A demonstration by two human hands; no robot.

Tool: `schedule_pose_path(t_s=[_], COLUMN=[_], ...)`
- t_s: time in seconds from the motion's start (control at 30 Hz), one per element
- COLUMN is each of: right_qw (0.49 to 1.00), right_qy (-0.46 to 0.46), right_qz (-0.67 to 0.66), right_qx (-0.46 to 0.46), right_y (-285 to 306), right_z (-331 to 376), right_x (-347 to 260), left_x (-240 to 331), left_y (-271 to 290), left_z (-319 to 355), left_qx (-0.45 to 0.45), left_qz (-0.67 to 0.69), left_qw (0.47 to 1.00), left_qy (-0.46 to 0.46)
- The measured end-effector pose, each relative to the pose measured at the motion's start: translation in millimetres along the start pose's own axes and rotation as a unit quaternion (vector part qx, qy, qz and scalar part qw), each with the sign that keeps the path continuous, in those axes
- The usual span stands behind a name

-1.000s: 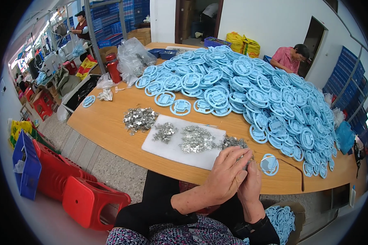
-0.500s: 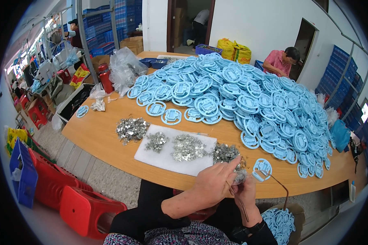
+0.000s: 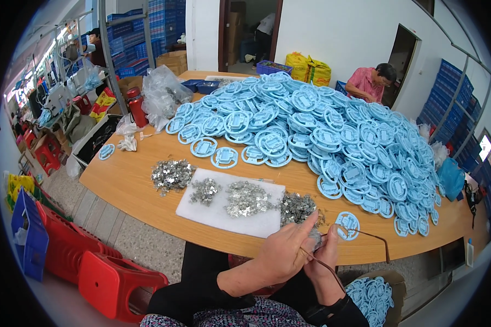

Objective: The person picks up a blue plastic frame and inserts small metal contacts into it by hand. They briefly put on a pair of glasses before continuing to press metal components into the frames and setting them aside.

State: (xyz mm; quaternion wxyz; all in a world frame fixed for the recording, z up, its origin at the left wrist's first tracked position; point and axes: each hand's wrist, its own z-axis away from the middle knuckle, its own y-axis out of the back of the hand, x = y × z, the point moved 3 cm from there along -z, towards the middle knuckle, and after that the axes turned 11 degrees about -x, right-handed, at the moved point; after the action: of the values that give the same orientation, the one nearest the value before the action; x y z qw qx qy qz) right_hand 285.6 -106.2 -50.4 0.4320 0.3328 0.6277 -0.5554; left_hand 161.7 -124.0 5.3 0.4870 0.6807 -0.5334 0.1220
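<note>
Both my hands hold a pair of eyeglasses point(image 3: 386, 246) with thin brown temples, close to the table's near edge. My left hand point(image 3: 283, 248) pinches the lens area, its index finger stretched out along the top. From the other side my right hand point(image 3: 326, 264), with a dark band at the wrist, grips the frame. Something greyish point(image 3: 315, 235) shows between the fingers; whether it is a cloth or a lens I cannot tell. One temple sticks out to the right, the other crosses in front of my right hand. Just beyond lies a single light-blue plastic ring-shaped part point(image 3: 347, 225).
A white foam sheet point(image 3: 229, 224) carries small metal pieces point(image 3: 248, 199); further metal heaps point(image 3: 172, 174) flank it. A large mound of light-blue parts point(image 3: 311, 131) covers the table's far side. Red stools point(image 3: 120, 280) stand left. A person in pink point(image 3: 367, 83) sits beyond.
The eyeglasses have turned in my hands: the right-hand temple now reaches further out, and the lens seen beside my right thumb is covered. The view has shifted slightly.
</note>
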Motion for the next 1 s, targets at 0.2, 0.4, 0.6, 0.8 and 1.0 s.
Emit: schedule_pose_path(t_s=[0.2,0.4,0.6,0.8,1.0], right_qw=[0.935,0.995,0.994,0.987,0.957], right_qy=[0.088,0.052,0.037,0.084,0.202], right_qz=[0.324,-0.035,-0.023,0.135,0.145], right_qx=[-0.115,-0.079,-0.098,-0.027,-0.152], right_y=[20.5,24.0,30.7,42.7,30.6], right_z=[9.8,-3.9,-6.6,-8.8,18.3], right_x=[37.7,25.5,-7.8,-36.9,-109.7], left_x=[-1.3,-0.1,-1.4,-2.4,22.2], left_y=[-17.5,2.9,19.5,43.9,71.4], left_z=[-6.7,-1.2,3.1,7.5,-0.6], left_qx=[0.053,0.030,-0.006,-0.003,-0.089], left_qz=[-0.039,-0.075,-0.042,0.003,0.183], left_qw=[0.996,0.994,0.999,1.000,0.971], left_qy=[-0.068,-0.072,-0.030,0.005,0.125])
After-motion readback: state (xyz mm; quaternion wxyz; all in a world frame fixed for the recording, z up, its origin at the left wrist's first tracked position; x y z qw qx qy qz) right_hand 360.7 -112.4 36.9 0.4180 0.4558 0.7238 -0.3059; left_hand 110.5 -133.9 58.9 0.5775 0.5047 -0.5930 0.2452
